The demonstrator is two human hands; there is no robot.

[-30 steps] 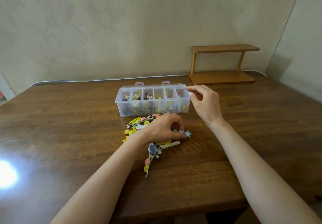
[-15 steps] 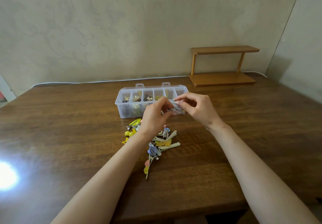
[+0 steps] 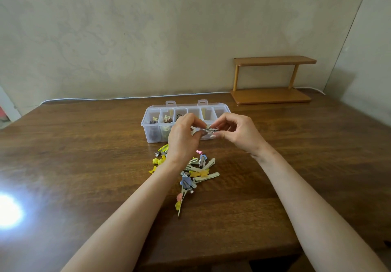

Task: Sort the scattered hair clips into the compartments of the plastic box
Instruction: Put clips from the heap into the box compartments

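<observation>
A clear plastic box (image 3: 150,130) with several compartments stands on the wooden table, some holding clips. In front of it lies a pile of scattered hair clips (image 3: 198,171), yellow, blue, pink and cream. Just in front of the box, above the pile, my left hand (image 3: 183,137) and my right hand (image 3: 237,132) meet. Both pinch one small metallic hair clip (image 3: 208,129) between fingertips, one hand at each end. My hands hide the box's right compartments.
A small wooden shelf (image 3: 273,79) stands at the back right of the table (image 3: 84,166). A white cable (image 3: 95,99) runs along the wall edge. A bright light glare (image 3: 7,211) sits at the left.
My left hand lifted a clip off the pile and carried it up. My right hand left the box's right end and came to grip the same clip.
</observation>
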